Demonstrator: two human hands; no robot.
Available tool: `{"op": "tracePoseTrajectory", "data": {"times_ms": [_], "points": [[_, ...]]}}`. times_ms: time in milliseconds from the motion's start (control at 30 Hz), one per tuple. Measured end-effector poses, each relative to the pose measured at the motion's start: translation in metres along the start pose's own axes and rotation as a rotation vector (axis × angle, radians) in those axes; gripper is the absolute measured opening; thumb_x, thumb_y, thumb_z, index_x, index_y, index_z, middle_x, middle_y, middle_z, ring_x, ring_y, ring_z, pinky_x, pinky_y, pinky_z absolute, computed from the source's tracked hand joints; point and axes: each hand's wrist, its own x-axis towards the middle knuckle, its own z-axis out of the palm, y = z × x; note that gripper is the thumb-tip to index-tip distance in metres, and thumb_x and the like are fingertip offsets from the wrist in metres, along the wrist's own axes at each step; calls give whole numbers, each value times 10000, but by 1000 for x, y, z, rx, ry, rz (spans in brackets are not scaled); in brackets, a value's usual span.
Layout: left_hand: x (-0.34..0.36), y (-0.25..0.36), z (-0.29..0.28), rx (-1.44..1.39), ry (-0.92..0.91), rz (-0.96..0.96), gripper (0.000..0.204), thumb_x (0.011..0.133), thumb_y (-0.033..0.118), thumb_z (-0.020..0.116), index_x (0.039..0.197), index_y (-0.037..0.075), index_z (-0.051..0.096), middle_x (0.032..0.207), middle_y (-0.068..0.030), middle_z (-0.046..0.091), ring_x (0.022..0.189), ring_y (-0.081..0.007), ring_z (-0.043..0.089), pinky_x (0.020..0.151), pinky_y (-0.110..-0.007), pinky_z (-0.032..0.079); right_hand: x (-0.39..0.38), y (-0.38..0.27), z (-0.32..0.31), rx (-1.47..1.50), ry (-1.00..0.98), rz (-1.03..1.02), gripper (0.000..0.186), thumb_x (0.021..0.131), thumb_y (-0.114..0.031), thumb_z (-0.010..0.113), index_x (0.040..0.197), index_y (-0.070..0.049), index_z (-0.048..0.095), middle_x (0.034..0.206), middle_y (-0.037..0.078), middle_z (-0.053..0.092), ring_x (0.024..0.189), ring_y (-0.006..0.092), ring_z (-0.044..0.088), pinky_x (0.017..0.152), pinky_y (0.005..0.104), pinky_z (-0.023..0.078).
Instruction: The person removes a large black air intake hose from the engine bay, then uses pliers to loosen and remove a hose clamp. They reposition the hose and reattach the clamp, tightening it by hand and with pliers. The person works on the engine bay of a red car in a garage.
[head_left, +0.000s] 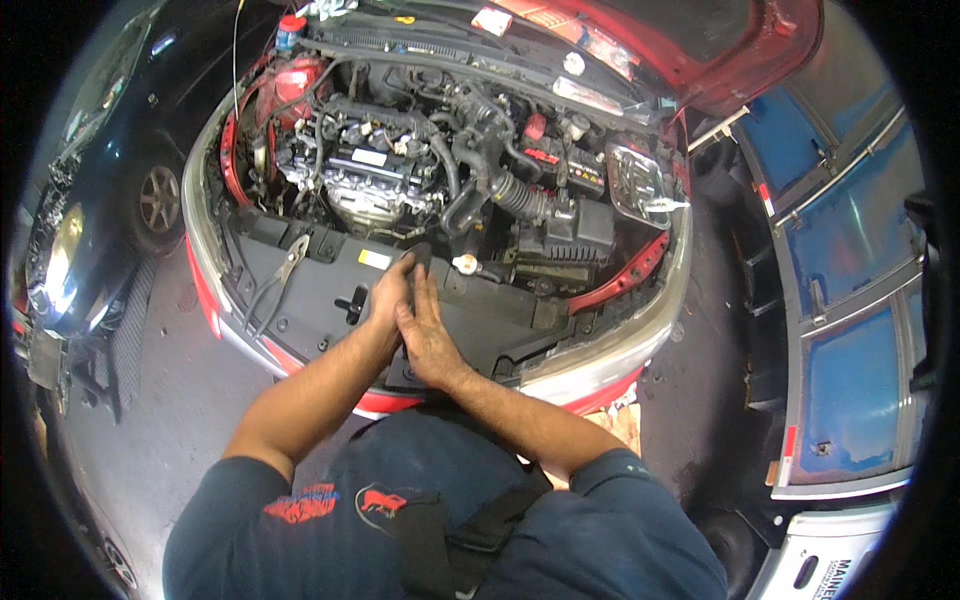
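My two hands meet over the black plastic front panel (pixel 480 318) of a red car's engine bay. My left hand (pixel 386 296) is partly hidden, its fingers bent at a small dark piece that I cannot make out. Against it lies my right hand (pixel 430 345), its fingers stretched out and pointing toward the engine (pixel 370 170). To the left, long-handled pliers (pixel 285 278) rest on the panel, with a black knob-like part (pixel 351 304) nearer my left wrist. A round whitish cap (pixel 465 264) sits just beyond my right fingertips.
Beside the engine stand a battery (pixel 570 168), a ribbed intake hose (pixel 520 195) and a black air filter box (pixel 570 235). A metal tray (pixel 638 185) lies at the bay's right edge. A dark car (pixel 120 180) stands left; blue panels (pixel 850 245) with pale rails flank the right.
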Motion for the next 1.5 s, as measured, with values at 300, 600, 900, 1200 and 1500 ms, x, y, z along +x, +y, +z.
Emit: {"op": "tracePoseTrajectory", "data": {"times_ms": [300,600,900,1200,1500], "points": [[-24,-18,-46,-127,-74,467,837,1015,673,240,1580,57,221,1649,-151,193,1525,-294,150,1241,-440,99,0,-5,-9,811,-23,663,700,1032,-511,482,1582,-127,283,1466,201,503,1314,307,506,1073,404,418],[-89,-45,-24,-446,-570,307,1048,861,882,252,1628,195,56,1691,-82,84,1545,-313,94,1235,-492,39,25,-12,0,945,-25,518,557,1076,-392,396,1534,-78,349,1522,195,426,1380,332,434,1140,407,344],[-63,-29,9,0,-330,609,895,987,723,189,1619,108,41,1688,-141,15,1550,-297,9,1235,-427,-22,31,30,2,298,-55,313,552,944,-175,556,1469,-50,440,1440,176,520,1310,353,500,1129,419,393],[-48,-46,-123,244,-215,308,772,1004,580,440,1486,-22,416,1536,-213,424,1451,-317,367,1195,-400,258,25,62,-7,-788,49,141,686,888,-374,696,1483,-150,437,1447,234,447,1358,398,415,1153,622,254],[56,4,-281,1348,351,386,795,856,367,736,1463,-14,392,1502,-263,405,1408,-401,382,1197,-477,271,-2,31,12,-603,166,72,609,847,-304,752,1387,-107,552,1408,224,484,1340,393,452,1127,558,328]]}}
